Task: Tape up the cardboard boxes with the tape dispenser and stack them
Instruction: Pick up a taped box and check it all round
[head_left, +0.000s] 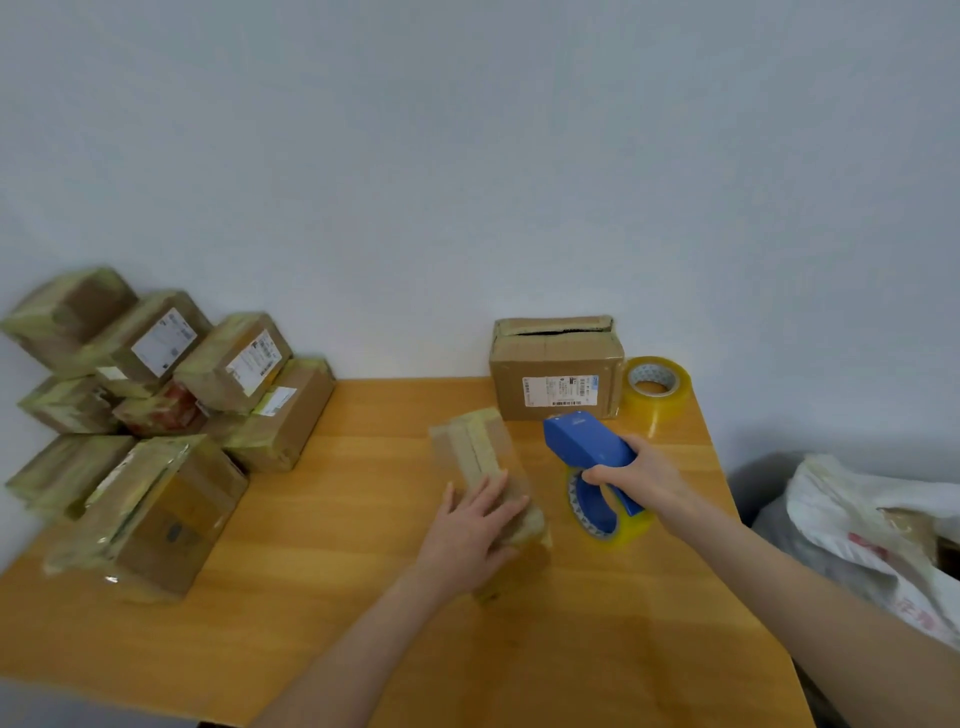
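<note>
- Taped boxes (156, 410) sit stacked at 9 o'clock on the tabletop (322, 597).
- Left hand (470, 530) presses flat on a small box (485, 467), centre; right hand (639, 475) grips the dispenser (587, 441) beside it.
- One box (556, 371) at 1 o'clock looks unsealed.

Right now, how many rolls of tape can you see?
2: a spare roll standing at the table's far right beside the open box, and one loaded in the blue dispenser in the right hand.
</note>
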